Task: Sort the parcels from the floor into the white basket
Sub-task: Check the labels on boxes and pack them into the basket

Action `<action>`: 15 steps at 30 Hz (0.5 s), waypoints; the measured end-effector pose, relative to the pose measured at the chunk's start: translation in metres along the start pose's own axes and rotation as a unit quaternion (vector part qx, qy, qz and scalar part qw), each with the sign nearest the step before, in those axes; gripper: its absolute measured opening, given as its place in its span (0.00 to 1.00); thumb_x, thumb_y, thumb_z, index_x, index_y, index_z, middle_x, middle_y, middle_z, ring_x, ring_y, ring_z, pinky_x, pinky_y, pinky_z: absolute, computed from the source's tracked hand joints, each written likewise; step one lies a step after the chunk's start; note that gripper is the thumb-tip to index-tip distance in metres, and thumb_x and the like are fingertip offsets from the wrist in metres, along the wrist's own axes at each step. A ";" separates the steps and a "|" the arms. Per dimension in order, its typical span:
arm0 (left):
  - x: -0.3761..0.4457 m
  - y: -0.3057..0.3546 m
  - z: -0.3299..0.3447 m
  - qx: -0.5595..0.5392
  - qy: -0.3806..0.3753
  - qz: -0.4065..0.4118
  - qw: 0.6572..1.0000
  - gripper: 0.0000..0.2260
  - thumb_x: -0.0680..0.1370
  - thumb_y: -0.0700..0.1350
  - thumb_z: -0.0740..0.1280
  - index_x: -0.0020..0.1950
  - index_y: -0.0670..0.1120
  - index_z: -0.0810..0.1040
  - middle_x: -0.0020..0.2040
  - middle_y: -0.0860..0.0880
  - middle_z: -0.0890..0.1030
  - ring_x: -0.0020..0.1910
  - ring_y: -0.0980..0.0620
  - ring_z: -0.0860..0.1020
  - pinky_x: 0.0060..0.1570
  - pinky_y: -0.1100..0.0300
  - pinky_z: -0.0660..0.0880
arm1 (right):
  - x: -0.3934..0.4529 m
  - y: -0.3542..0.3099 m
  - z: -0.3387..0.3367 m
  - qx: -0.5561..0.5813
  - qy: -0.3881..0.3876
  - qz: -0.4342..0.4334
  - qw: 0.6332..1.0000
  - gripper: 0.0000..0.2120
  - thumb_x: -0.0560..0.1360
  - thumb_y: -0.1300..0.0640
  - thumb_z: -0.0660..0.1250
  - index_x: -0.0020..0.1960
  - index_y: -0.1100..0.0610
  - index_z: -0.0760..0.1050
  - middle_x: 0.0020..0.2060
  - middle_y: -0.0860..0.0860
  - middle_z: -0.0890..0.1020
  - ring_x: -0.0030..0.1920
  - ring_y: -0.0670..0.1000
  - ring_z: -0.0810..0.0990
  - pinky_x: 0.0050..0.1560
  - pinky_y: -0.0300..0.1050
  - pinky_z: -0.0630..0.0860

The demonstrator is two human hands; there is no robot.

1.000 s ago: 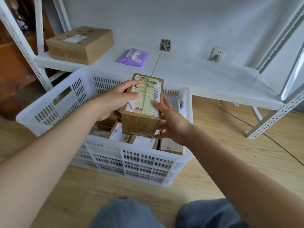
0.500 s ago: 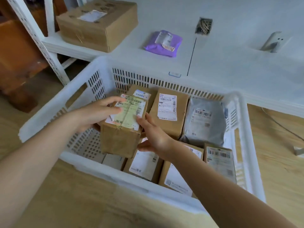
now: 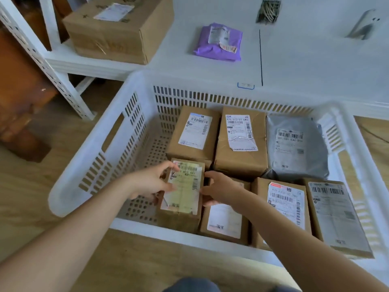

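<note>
Seven parcels show inside the white basket [image 3: 134, 81], which sits on the wooden floor [image 3: 27, 186] against a low white shelf [image 3: 315, 66]; its near right corner runs out of clear sight behind the right forearm. On the shelf, a large cardboard box [image 3: 117, 32] is cut off by the top edge, and a purple mailer bag [image 3: 219, 42] lies well apart from it. A dark vent-like opening and a pale fitting further back are too blurred to name.

In the far row of the basket lie two brown boxes and a grey plastic mailer [image 3: 294, 152], side by side. The near row holds three more labelled boxes, the rightmost one [image 3: 334, 216] partly hidden by the basket's rim.

The box with the yellowish label [image 3: 182, 194] stands in the near left part of the basket, touching the small box to its right; whether its base rests on the perforated bottom cannot be seen. The left hand [image 3: 150, 182] has its grip round the box's left side, thumb on the label's top corner. The right hand [image 3: 221, 189] clasps the right side, its fingertips hidden behind the box.
</note>
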State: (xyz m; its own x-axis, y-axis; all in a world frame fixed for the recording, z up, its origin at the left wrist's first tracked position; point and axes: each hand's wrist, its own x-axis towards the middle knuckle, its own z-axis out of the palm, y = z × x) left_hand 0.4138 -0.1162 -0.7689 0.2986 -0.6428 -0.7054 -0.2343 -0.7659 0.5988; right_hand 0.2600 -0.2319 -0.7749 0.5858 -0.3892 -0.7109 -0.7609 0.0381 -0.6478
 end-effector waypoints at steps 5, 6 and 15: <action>0.010 -0.011 0.010 0.006 -0.020 0.009 1.000 0.17 0.74 0.35 0.69 0.55 0.53 0.70 0.60 0.47 0.73 0.49 0.50 0.79 0.37 0.60 0.80 | -0.003 0.012 0.010 -0.066 0.044 -0.001 0.997 0.16 0.75 0.62 0.63 0.63 0.59 0.70 0.43 0.53 0.81 0.44 0.53 0.83 0.50 0.47 0.81; 0.011 -0.010 0.012 0.036 -0.018 0.017 0.999 0.17 0.73 0.36 0.69 0.54 0.53 0.69 0.57 0.47 0.74 0.48 0.50 0.79 0.36 0.60 0.80 | -0.004 0.012 0.007 -0.082 0.055 -0.007 0.995 0.14 0.75 0.62 0.62 0.60 0.61 0.72 0.43 0.55 0.82 0.45 0.53 0.83 0.51 0.47 0.81; 0.024 0.024 0.017 0.284 0.120 0.045 0.950 0.06 0.74 0.45 0.67 0.46 0.52 0.70 0.57 0.47 0.68 0.47 0.52 0.70 0.47 0.60 0.68 | -0.019 0.009 -0.023 -0.215 0.100 -0.063 0.969 0.12 0.75 0.56 0.63 0.57 0.56 0.77 0.51 0.54 0.81 0.45 0.52 0.79 0.47 0.43 0.77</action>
State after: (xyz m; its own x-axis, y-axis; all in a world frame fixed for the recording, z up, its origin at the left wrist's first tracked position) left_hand 0.3991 -0.1503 -0.7775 0.4399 -0.7367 -0.5136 -0.7095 -0.6357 0.3041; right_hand 0.2359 -0.2454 -0.7605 0.6483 -0.5378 -0.5390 -0.7583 -0.3921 -0.5208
